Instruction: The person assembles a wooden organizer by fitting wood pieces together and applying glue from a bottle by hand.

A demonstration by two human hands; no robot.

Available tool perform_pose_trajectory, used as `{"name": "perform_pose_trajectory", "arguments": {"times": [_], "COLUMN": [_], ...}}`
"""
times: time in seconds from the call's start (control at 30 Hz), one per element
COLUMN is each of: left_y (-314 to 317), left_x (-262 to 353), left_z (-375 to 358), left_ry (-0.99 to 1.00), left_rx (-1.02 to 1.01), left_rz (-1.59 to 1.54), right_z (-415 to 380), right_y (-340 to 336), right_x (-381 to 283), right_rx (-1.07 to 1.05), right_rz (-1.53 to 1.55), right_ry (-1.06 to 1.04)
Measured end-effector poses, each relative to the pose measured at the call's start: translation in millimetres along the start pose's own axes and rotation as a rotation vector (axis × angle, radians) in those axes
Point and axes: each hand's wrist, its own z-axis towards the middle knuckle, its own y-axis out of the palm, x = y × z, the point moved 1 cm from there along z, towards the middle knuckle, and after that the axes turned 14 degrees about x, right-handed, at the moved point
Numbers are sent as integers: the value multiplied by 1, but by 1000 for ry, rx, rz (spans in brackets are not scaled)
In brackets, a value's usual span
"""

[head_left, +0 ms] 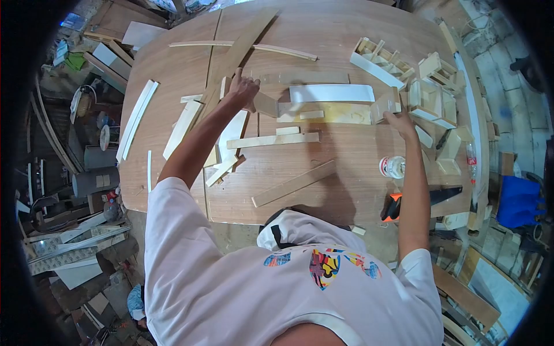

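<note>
- Currently, the left hand has its grip closed on the left edge of a small wooden panel.
- The right hand has its grip closed at the near edge of a second panel.
- Between these two panels lie a white board and, on its near side, a yellowish plywood board bearing a small block.
- Just left of the left hand, a long plank and loose offcuts crowd the desk.
- Toward the person, a long batten lies crosswise; bare desk surrounds the slanted strip nearer the front edge.
- Beside the right forearm sits a jar; the handsaw passes beneath that arm, near the front edge.
- Divided wooden boxes fill the far right, leaving little room beyond the right hand.
</note>
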Motion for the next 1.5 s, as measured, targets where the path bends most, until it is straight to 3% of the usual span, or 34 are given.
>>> {"name": "perform_pose_trajectory", "arguments": {"times": [0.1,0.27,0.47,0.53,0.77,0.87,0.93,0.97,1.03,1.13,1.37,1.43,1.5], "left_y": [4,-1,0,-3,24,2,-8,-6,-2,-8,21,52,57], "left_x": [-3,-3,3,4,-3,-5,-7,-9,-12,-15,-51,-62,-72], "left_z": [4,-1,3,2,-1,-5,-2,1,7,9,19,27,30], "left_ry": [-19,-72,41,75,130,98,-48,-47,-64,-200,-171,-22,1], "left_rx": [-29,89,42,-86,-27,-73,-262,-262,-352,-326,-408,-398,-418], "left_rz": [-65,-119,116,208,269,211,-86,-84,-121,-247,-390,-349,-411], "right_z": [-5,-8,-9,-9,2,2,-3,-3,0,2,-10,-11,-8], "right_y": [1,1,1,3,5,7,7,7,8,7,4,3,4], "right_x": [-6,-10,-12,-12,6,6,0,1,8,12,-9,-10,-3], "right_rx": [-3,40,26,30,-2,6,8,9,35,31,15,-15,-5], "right_rz": [12,1,29,39,20,32,68,71,53,41,114,153,167], "right_ry": [-25,-79,17,4,26,-32,27,28,-87,-71,17,80,66]}}
